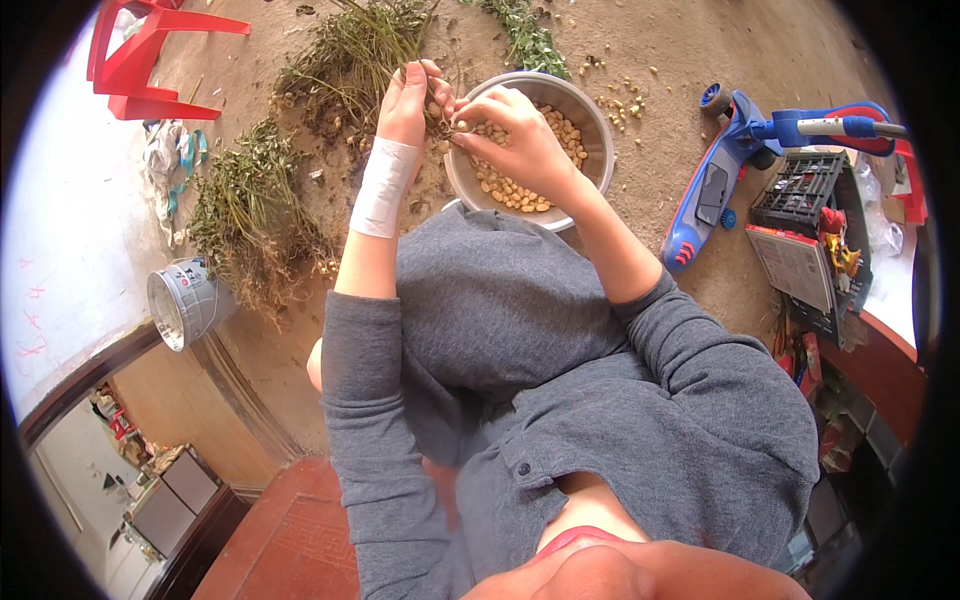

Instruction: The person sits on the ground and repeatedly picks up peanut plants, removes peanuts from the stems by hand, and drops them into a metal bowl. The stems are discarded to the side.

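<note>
My left hand (411, 101), with a white wrapping (384, 187) around its wrist, grips the stems of a peanut plant near the roots. Thumb and fingers of my right hand (521, 139) pinch at the peanuts (461, 126) on those roots, close beside my left fingers. Under the right hand stands a grey basin (598, 139) holding many unshelled peanuts (517, 199). A heap of uprooted peanut plants (352, 56) lies beyond my left hand. Another bunch of plants (251, 199), roots towards me, lies further left.
Loose peanuts (626, 110) and a leafy green bunch (532, 37) lie beyond the basin. To the right are a blue scooter (712, 180) and a black crate (802, 195). Left are a red plastic stool (161, 67), crumpled cloth (169, 165) and a metal bucket (196, 300).
</note>
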{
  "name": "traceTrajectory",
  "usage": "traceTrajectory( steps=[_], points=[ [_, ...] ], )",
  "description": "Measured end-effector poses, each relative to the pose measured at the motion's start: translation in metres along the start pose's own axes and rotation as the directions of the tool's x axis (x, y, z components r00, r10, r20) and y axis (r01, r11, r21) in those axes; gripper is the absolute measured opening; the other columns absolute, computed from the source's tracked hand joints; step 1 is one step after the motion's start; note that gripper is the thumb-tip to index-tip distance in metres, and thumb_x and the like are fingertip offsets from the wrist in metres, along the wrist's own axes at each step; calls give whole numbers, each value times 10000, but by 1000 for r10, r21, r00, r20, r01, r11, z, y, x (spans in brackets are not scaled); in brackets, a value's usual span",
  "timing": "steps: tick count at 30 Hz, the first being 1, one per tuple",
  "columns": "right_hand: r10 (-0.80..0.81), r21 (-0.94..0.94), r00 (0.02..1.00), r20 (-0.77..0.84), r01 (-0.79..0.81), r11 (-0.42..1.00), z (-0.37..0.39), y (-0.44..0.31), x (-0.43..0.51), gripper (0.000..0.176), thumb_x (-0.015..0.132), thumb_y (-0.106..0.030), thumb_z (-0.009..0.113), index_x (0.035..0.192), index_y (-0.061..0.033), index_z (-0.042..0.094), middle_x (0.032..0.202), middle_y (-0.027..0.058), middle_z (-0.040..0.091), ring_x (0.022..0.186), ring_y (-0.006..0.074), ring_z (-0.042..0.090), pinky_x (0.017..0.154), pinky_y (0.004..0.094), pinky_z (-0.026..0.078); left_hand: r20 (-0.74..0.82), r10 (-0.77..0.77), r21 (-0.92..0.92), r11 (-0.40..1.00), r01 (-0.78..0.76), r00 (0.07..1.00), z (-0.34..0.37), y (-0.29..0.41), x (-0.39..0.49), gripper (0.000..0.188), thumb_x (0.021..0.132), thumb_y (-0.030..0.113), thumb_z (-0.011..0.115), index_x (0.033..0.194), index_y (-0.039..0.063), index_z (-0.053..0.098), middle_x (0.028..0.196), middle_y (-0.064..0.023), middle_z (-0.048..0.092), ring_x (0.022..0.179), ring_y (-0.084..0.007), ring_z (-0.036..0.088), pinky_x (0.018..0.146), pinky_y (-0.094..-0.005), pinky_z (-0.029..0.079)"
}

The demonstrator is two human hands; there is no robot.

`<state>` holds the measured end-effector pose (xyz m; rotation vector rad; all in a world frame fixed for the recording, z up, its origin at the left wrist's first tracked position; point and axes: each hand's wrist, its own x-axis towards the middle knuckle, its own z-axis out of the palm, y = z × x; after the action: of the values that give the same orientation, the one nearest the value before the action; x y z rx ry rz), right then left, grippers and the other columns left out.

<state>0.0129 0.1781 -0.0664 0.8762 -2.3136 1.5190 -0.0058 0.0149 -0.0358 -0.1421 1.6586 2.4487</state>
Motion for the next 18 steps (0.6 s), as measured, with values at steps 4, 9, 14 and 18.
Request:
traceTrajectory(
  steps=[4,9,14,18],
  points=[
    [60,3,981,184,-62,998,0,-13,-2,143,844,-114,634,891,8,575,881,130,562,869,272,566,776,365,472,-41,-12,48,999,14,999,-4,0,1,318,1008,386,393,950,84,476,657,2,422,578,-118,428,556,-285,416],
    [-83,8,966,246,84,996,12,-24,-6,150,837,-85,559,924,32,524,934,154,532,917,299,539,818,391,463,-123,-65,166,983,85,990,0,2,0,362,999,419,398,884,86,480,555,30,341,415,-75,313,364,-246,256],
    [-110,141,955,275,73,987,12,-20,-3,118,818,-58,546,893,29,518,915,160,516,895,314,537,806,410,455,-119,-33,253,965,63,992,0,-3,4,365,994,424,411,860,91,476,505,41,324,374,-55,263,334,-236,187],
    [-91,183,910,404,17,983,6,-13,-5,97,815,-41,534,884,22,509,894,163,503,859,319,526,778,411,443,-116,-117,269,952,144,986,0,-3,3,359,996,419,412,854,96,475,503,42,330,371,-53,255,331,-235,176]
  ],
)
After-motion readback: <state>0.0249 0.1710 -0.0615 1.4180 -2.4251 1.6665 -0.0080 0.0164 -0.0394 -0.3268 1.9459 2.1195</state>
